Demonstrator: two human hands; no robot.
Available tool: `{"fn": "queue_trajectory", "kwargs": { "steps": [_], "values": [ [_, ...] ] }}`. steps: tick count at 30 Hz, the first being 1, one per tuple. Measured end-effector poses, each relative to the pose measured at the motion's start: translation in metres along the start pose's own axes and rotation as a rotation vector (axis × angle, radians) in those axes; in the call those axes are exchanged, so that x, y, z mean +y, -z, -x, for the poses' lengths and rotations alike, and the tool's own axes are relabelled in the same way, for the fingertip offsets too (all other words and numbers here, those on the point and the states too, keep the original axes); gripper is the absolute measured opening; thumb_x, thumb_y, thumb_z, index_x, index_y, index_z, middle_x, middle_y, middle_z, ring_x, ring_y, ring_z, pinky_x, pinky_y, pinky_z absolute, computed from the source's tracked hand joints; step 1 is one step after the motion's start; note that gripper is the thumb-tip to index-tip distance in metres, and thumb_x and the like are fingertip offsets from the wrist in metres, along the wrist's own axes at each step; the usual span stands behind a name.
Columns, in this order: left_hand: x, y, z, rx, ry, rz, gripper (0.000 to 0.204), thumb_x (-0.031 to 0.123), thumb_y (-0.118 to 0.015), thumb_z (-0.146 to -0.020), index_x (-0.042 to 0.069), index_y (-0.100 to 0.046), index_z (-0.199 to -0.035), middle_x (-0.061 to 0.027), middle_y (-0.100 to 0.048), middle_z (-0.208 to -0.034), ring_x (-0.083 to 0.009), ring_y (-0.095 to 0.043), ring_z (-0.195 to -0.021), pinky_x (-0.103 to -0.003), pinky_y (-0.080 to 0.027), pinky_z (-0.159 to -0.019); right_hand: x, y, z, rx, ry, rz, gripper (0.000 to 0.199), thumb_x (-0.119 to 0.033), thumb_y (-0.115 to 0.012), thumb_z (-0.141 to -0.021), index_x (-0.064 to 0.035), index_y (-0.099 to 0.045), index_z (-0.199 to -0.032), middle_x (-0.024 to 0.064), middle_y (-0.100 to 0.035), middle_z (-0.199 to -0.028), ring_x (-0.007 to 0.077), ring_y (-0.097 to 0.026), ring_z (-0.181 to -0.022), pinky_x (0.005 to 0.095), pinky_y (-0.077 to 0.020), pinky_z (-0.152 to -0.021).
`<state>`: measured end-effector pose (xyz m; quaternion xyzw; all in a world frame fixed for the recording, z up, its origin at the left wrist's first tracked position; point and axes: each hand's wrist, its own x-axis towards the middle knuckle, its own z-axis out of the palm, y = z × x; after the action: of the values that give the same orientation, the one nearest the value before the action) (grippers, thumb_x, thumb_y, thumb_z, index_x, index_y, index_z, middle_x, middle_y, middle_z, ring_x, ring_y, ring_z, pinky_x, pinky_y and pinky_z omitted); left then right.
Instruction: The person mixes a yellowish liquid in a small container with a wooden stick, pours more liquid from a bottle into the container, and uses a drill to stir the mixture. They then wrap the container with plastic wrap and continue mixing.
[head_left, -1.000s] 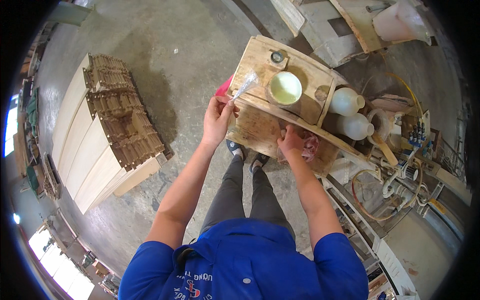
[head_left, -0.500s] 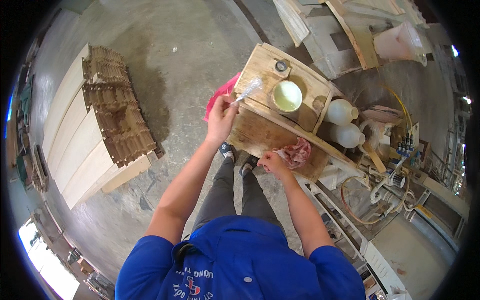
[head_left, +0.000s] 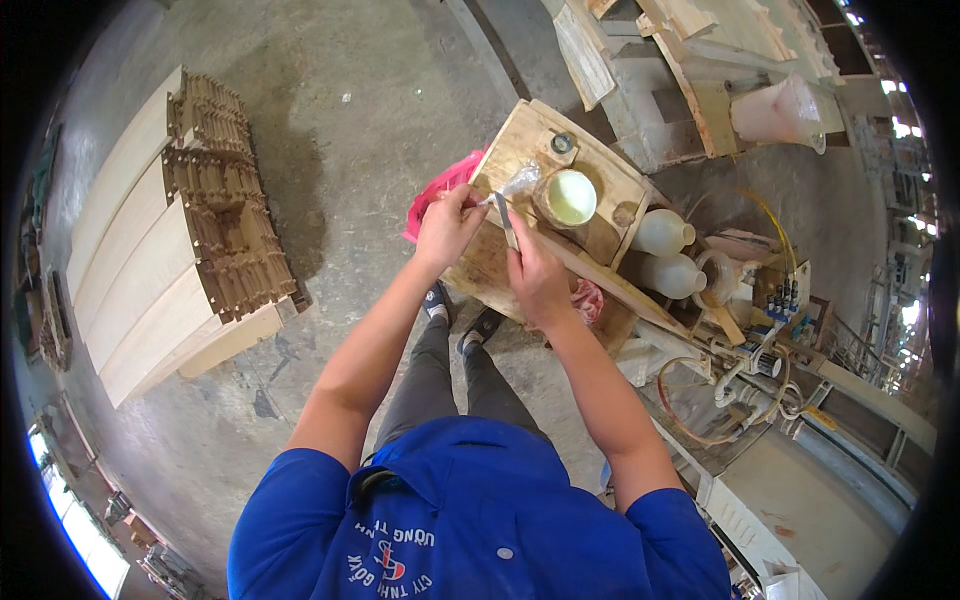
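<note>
My left hand (head_left: 447, 224) is closed on the handle of a thin brush (head_left: 512, 186) whose pale bristled end lies on the wooden board (head_left: 520, 140). My right hand (head_left: 535, 278) sits just beside it and pinches a slim dark tool (head_left: 503, 212) that points up toward the brush. Right of the brush stands an open tub of pale glue (head_left: 571, 197). A reddish rag (head_left: 588, 299) lies on the board behind my right hand.
Two white plastic bottles (head_left: 668, 252) lie right of the board. A pink bag (head_left: 435, 193) pokes out at its left edge. Stacked carved wooden panels (head_left: 180, 240) lie on the concrete floor to the left. Hoses and tools (head_left: 735, 370) crowd the lower right.
My right hand has left the reddish rag and moved up next to my left hand, now holding the slim tool. My left hand kept the brush near the tub.
</note>
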<state>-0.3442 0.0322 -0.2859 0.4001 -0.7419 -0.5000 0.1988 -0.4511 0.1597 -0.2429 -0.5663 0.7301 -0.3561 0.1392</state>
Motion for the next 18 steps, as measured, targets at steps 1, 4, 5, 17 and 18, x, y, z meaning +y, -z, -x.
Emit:
{"fn": "queue_trajectory", "kwargs": {
  "steps": [1, 4, 5, 17, 18],
  "values": [
    [0.001, 0.002, -0.002, 0.007, -0.036, -0.017, 0.015, 0.013, -0.062, -0.081, 0.001, -0.056, -0.088, -0.0115, -0.064, -0.077, -0.0197, -0.063, -0.071, -0.031, -0.048, -0.066, 0.003, -0.002, -0.002, -0.098, -0.074, 0.080, 0.052, -0.001, -0.052, -0.078, -0.0047, -0.042, -0.129, 0.0184, -0.061, -0.092, 0.0355, -0.060, -0.079, 0.0414, -0.0485, -0.070],
    [0.003, 0.009, -0.004, -0.002, -0.093, -0.051, 0.016, 0.014, -0.063, -0.079, 0.002, -0.057, -0.089, -0.0125, -0.063, -0.077, -0.0231, -0.063, -0.071, -0.033, -0.048, -0.065, 0.009, -0.007, -0.009, -0.111, -0.004, 0.201, 0.054, -0.001, -0.053, -0.075, -0.0050, -0.044, -0.129, 0.0175, -0.062, -0.088, 0.0347, -0.060, -0.077, 0.0414, -0.0493, -0.068],
    [0.004, 0.011, -0.004, -0.026, -0.084, -0.049, 0.016, 0.014, -0.062, -0.079, 0.003, -0.057, -0.089, -0.0123, -0.063, -0.077, -0.0238, -0.063, -0.071, -0.033, -0.048, -0.065, 0.008, -0.007, -0.010, -0.139, -0.014, 0.222, 0.055, -0.001, -0.053, -0.075, -0.0054, -0.044, -0.129, 0.0172, -0.062, -0.088, 0.0345, -0.060, -0.076, 0.0416, -0.0494, -0.067],
    [0.002, 0.012, -0.006, -0.055, -0.014, -0.066, 0.013, 0.014, -0.061, -0.079, 0.005, -0.058, -0.089, -0.0120, -0.064, -0.077, -0.0277, -0.063, -0.073, -0.038, -0.049, -0.065, 0.008, -0.018, -0.027, -0.232, -0.071, 0.275, 0.057, -0.004, -0.052, -0.077, -0.0079, -0.040, -0.132, 0.0179, -0.063, -0.086, 0.0342, -0.061, -0.072, 0.0451, -0.0490, -0.064],
    [0.000, 0.010, -0.005, -0.043, 0.012, -0.015, 0.013, 0.014, -0.060, -0.078, 0.006, -0.059, -0.089, -0.0126, -0.064, -0.077, -0.0294, -0.063, -0.074, -0.041, -0.049, -0.065, 0.009, -0.014, -0.020, -0.244, -0.086, 0.264, 0.057, -0.004, -0.051, -0.077, -0.0079, -0.040, -0.133, 0.0182, -0.063, -0.086, 0.0346, -0.061, -0.072, 0.0455, -0.0488, -0.064]
  ]
}}
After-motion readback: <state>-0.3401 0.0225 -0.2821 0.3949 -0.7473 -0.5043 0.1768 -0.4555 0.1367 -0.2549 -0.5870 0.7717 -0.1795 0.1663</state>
